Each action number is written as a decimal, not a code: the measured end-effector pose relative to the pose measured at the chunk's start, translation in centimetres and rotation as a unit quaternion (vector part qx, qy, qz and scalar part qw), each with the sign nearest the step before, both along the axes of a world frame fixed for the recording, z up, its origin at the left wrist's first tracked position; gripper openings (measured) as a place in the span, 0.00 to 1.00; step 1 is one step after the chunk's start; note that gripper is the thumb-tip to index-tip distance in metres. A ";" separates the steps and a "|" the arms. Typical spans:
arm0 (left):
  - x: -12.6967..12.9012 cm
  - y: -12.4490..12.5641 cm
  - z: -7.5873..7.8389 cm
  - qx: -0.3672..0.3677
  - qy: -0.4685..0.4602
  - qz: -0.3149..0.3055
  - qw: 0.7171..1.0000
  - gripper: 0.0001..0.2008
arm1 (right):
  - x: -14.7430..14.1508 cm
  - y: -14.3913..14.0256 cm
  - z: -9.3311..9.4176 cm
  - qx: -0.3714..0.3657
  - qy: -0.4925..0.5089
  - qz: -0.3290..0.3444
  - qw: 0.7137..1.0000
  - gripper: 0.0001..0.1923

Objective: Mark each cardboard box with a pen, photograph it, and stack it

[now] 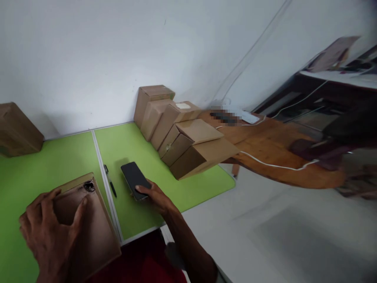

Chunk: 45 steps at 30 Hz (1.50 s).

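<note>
Nearest my camera, the bare left hand point(50, 224) rests with fingers spread wide on the brown rectangular cardboard box point(96, 239), not wrapped around it as far as I can see. Beneath lies the bright green, white-edged tabletop point(73, 157), split by a pale narrow strip point(112, 212). A close row of brown cardboard boxes point(185, 129) lines its right side. Between strip and row is the slim black rectangular phone point(132, 177); the right hand point(156, 196) has closed on it, thumb on the face, fingers underneath (I can't tell whether it touches the tabletop). Just left lies the thin black pen point(111, 184).

I'd worry about the phone slipping, since only its near right corner is pinched. Pulling the box towards me could tip it over the near edge, which its end reaches; a low leftward sweep could knock the pen. Open green lies beyond the phone and right, up to the row.
</note>
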State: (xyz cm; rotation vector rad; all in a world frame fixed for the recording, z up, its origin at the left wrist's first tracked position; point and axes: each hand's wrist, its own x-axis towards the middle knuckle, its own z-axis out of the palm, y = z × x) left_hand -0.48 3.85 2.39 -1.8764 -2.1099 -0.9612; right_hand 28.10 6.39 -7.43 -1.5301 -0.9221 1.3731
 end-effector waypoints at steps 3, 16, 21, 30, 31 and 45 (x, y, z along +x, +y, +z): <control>-0.2 0.1 -0.1 -0.014 0.004 -0.001 1.000 0.44 | -1.5 -2.6 2.1 0.046 0.215 0.013 0.975 0.36; -0.3 -1.3 -0.3 0.024 0.027 -0.032 0.999 0.38 | -8.3 -4.4 7.3 0.084 0.357 0.132 0.921 0.31; -0.3 -1.6 -0.3 0.014 0.022 -0.028 0.999 0.37 | -8.6 -5.1 6.5 0.076 0.349 0.114 0.927 0.27; -0.8 -1.7 -0.5 0.013 0.023 -0.026 0.999 0.37 | -7.5 -3.7 5.1 0.130 0.293 0.054 0.946 0.25; -0.6 -1.7 -0.3 0.010 0.020 -0.022 1.000 0.37 | -7.2 -2.9 4.6 0.143 0.281 0.032 0.948 0.25; 0.0 -1.9 0.0 0.013 0.005 -0.016 1.000 0.43 | -3.0 7.4 -3.6 0.093 -0.156 -0.061 0.982 0.20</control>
